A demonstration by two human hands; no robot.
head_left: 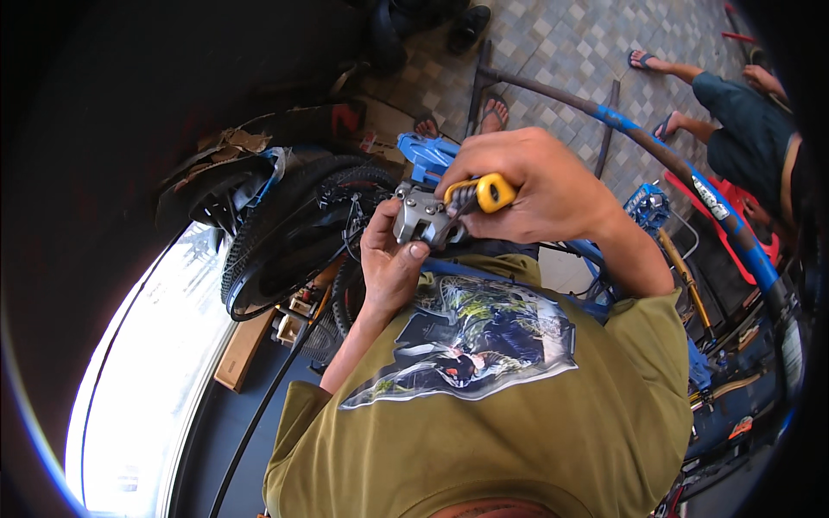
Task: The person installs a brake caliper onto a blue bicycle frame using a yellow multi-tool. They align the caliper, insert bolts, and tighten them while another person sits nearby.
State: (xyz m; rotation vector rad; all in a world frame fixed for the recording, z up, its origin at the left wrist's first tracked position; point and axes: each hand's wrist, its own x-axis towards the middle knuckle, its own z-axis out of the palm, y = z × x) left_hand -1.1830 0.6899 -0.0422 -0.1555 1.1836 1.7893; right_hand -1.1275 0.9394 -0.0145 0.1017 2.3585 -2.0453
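Observation:
My left hand point(389, 263) grips a small grey metal part point(420, 212) with screw heads on its face, thumb below and fingers at its side. Over the same part, my right hand point(553, 181) is closed around a folding hex key set point(494, 192) with a yellow and dark body. A dark piece of the tool slants down against the metal part, though its tip is hard to make out. Just behind the hands is a blue object point(423, 157), partly hidden by my right hand.
Bicycle wheels with black tyres point(246, 259) stand at the left, near a cardboard box point(243, 352). A blue and brown metal frame point(678, 164) crosses the right side. Beyond it a person in dark shorts point(743, 129) sits near a red chair point(737, 229).

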